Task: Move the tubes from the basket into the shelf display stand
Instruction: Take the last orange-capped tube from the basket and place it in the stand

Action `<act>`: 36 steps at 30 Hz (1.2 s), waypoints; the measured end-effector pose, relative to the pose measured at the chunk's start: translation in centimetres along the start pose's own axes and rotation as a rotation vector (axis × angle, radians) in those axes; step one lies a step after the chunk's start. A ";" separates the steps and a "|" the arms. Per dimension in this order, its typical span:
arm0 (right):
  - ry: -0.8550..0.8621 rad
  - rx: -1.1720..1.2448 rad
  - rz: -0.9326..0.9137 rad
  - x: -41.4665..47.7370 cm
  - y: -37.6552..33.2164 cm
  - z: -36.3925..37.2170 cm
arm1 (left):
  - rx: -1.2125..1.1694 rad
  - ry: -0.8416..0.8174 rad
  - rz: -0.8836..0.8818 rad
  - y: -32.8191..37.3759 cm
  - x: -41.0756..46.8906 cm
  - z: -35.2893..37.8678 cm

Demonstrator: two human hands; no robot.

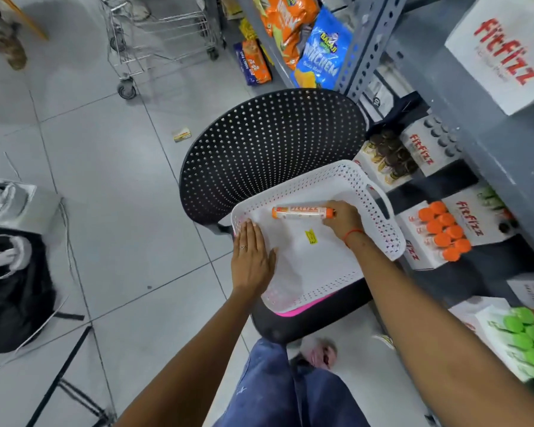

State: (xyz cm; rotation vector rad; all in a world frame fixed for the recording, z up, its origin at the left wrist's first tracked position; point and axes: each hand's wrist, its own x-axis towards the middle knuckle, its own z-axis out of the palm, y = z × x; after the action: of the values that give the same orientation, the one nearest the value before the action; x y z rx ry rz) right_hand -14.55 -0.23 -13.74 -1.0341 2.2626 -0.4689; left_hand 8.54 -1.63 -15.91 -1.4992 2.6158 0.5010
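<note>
A white perforated basket (pixel 379 217) rests on the seat of a black chair (pixel 269 140). One orange-and-white tube (pixel 299 212) lies inside it near the far wall. My right hand (pixel 341 221) reaches into the basket with its fingers closed on the tube's orange-capped end. My left hand (pixel 252 257) lies flat on the basket's left rim, fingers together. On the shelf to the right, a white fitfizz display stand (pixel 472 223) holds several orange-capped tubes (pixel 444 231).
Grey metal shelving (pixel 494 155) runs along the right with more fitfizz boxes, a stand of green-capped tubes (pixel 527 337) and snack bags (pixel 321 50). A wire trolley (pixel 154 35) stands at the back. Black bags (pixel 10 272) lie on the tiled floor at left.
</note>
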 end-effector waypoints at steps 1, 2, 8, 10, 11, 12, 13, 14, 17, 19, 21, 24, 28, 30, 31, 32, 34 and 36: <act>0.013 0.103 0.006 -0.9 -0.3 -0.8 | 0.000 0.003 0.013 0.3 0.1 -0.3; 0.032 0.176 0.003 -1.8 -0.7 -1.7 | -0.002 0.012 0.030 0.8 0.3 -0.6; 0.245 0.193 -0.063 -6.6 -0.5 -10.3 | -0.092 0.142 0.230 8.2 3.0 -4.1; 0.349 0.169 -0.023 -9.1 0.6 -14.1 | -0.143 0.194 0.349 12.2 3.5 -5.4; 0.393 0.167 0.000 -10.5 1.3 -16.1 | -0.167 0.214 0.412 14.3 3.6 -5.9; 0.429 0.173 0.028 -12.1 2.0 -18.0 | -0.188 0.232 0.478 16.5 3.5 -6.3; 0.463 0.170 0.064 -13.9 2.7 -19.9 | -0.202 0.240 0.548 18.8 3.4 -6.6; 0.503 0.158 0.102 -15.7 3.4 -21.8 | -0.207 0.237 0.617 20.9 3.0 -6.9; 0.672 0.161 0.159 -21.7 5.5 -26.8 | -0.227 0.212 0.782 27.5 1.3 -7.5; 0.794 0.150 0.215 -26.4 7.1 -29.7 | -0.257 0.196 0.909 31.9 -0.8 -7.7; 0.873 0.146 0.287 -30.9 8.8 -31.8 | -0.292 0.177 1.037 36.0 -3.5 -7.7; 0.954 0.148 0.398 -37.1 11.3 -34.0 | -0.368 0.099 1.208 41.3 -8.0 -7.4; 1.062 0.142 0.493 -44.1 14.3 -36.1 | -0.346 0.038 1.378 46.6 -13.5 -6.3; 1.102 0.129 0.566 -46.9 15.8 -36.7 | -0.314 0.008 1.420 48.6 -15.5 -5.3; 1.123 0.114 0.604 -48.2 16.5 -36.9 | -0.288 -0.007 1.435 49.3 -16.2 -4.7; 1.148 0.090 0.634 -49.3 17.3 -37.1 | -0.254 -0.024 1.444 49.9 -16.9 -4.0; 1.201 0.022 0.693 -51.2 18.9 -37.5 | -0.160 -0.060 1.430 50.4 -17.5 -2.5; 1.249 0.006 0.763 -52.7 20.7 -38.0 | -0.050 -0.050 1.399 50.5 -17.4 -1.1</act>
State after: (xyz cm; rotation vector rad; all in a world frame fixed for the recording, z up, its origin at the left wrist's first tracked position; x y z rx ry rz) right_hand -23.59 55.98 23.68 0.3930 3.4028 -0.9095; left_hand -25.37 35.88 1.26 0.5843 3.1613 0.6015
